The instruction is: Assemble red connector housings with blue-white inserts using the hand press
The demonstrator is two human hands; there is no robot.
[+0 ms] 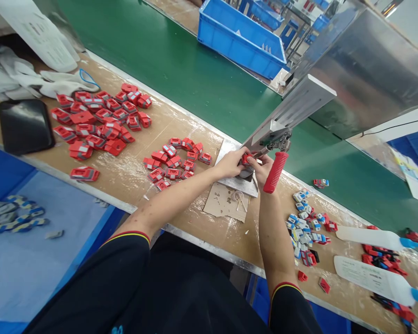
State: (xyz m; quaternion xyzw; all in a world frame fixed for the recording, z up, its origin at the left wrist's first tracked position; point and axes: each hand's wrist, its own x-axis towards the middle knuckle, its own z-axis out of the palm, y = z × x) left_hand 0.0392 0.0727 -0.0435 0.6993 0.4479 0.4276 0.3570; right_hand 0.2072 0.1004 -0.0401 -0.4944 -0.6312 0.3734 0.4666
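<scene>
My left hand [231, 163] and my right hand [259, 169] meet over a small red plastic part [246, 158], both pinching it on the metal base plate [226, 150] of a hand press. The press's red-handled lever [276, 172] hangs just right of my right hand. A small pile of red parts [176, 160] lies left of the plate, close to my left hand. A bigger pile of red parts [99, 121] sits farther left.
Blue-and-white parts [304, 227] are scattered to the right, with more red pieces [383, 260] and white paddles [369, 276] beyond. A black tray [25, 125] and white gloves [38, 81] lie far left. A green conveyor belt [181, 69] runs behind, carrying a blue bin [240, 37].
</scene>
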